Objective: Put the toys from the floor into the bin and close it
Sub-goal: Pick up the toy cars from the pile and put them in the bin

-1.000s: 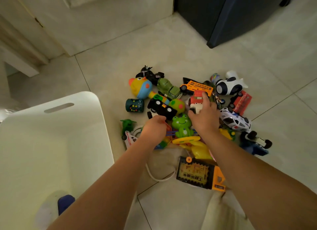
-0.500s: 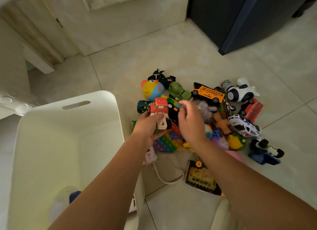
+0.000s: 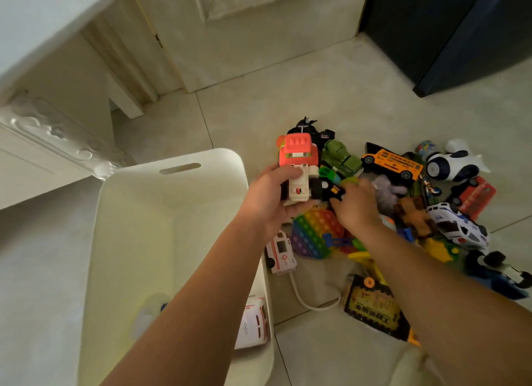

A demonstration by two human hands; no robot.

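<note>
A white open bin (image 3: 172,184) stands on the floor at the left, with a white and red toy (image 3: 253,325) low inside it. My left hand (image 3: 267,201) is shut on a red and white toy truck (image 3: 299,169), held above the pile just right of the bin's rim. My right hand (image 3: 355,207) reaches down into the toy pile, its fingers closing around a black toy car (image 3: 331,190). Around them lie a rainbow pop toy (image 3: 313,233), an orange bus (image 3: 391,162), a green truck (image 3: 341,156) and a white police car (image 3: 457,227).
A white ambulance toy (image 3: 280,251) with a cord lies beside the bin. A black and yellow box (image 3: 374,308) sits nearer me. A dark cabinet (image 3: 449,34) stands at the back right, cream furniture (image 3: 57,143) at the left. Bare tiled floor (image 3: 302,97) lies beyond the pile.
The red and white truck passed from my right hand to my left and rose off the pile. My right hand went back down onto the black toy car.
</note>
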